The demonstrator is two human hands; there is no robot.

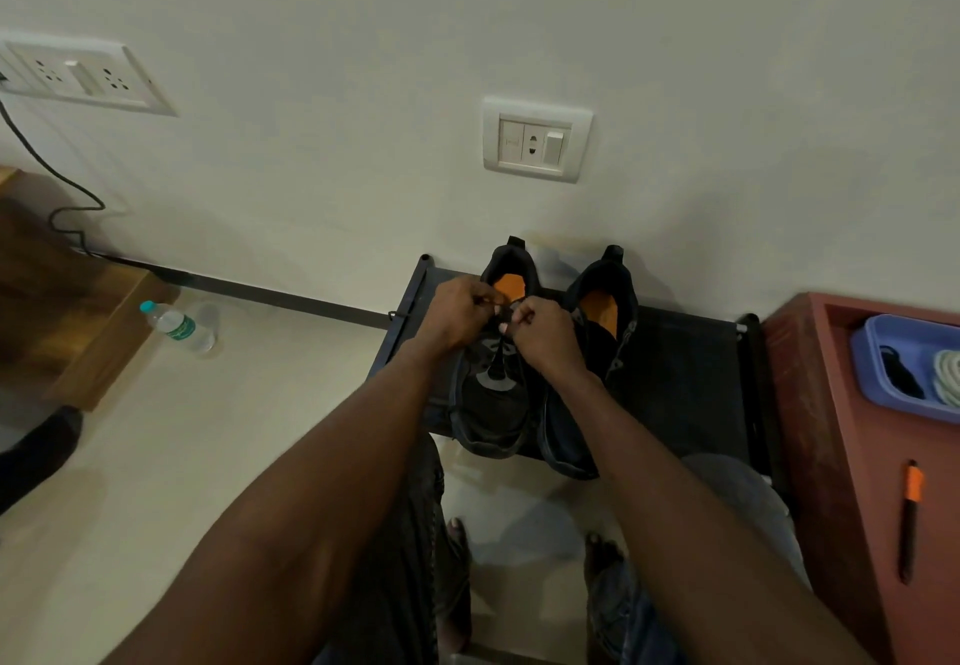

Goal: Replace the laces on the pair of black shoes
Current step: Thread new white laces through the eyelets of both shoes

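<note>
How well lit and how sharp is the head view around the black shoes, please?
Head view: dim, warm light; the black left shoe and right shoe lose detail against the dark rack; both hands cover the lacing; wide-angle bending shows at the white wall socket.

Black shoes (540, 378) with orange insoles (600, 313), on a black rack (685, 378); a lilac tray (872, 378) on a reddish-brown cabinet (826, 430); an orange-and-black pen (911, 519); a green-labelled bottle (176, 326)
</note>
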